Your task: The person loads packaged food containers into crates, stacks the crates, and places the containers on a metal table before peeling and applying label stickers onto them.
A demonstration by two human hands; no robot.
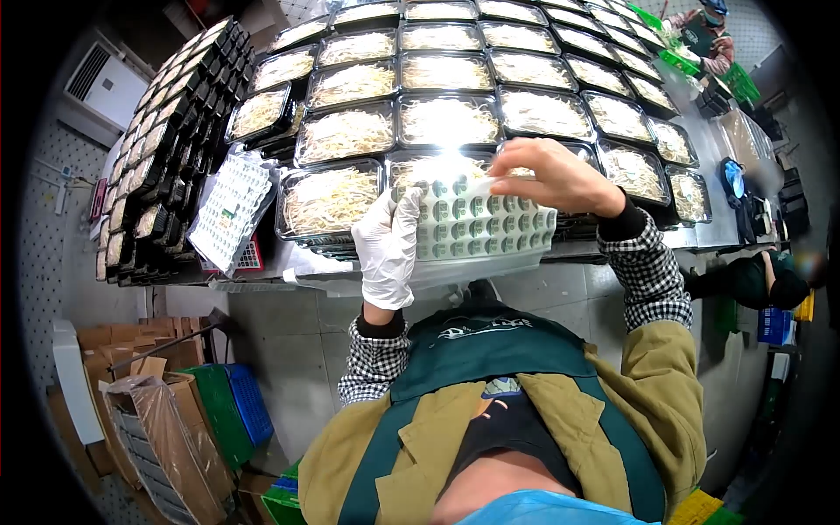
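Note:
A white-gloved left hand [387, 249] grips the left end of a sheet of round green-and-white stickers [486, 226], which hangs in front of my body. My bare right hand [556, 178] is at the sheet's upper edge, thumb and index finger brought together there; whatever is between them is too small to make out. Just behind the sheet stand black trays of bean sprouts [332, 199] with clear lids, in stacks along the table's front edge. More sticker sheets [229, 206] lie in a pile left of my gloved hand.
Tall stacks of black trays [144, 175] rise at the table's left end. A red calculator [249, 255] sits partly under the sticker pile. Cardboard boxes [179, 394] and a blue crate [249, 404] are on the floor at left. Another person [704, 39] works at the far right.

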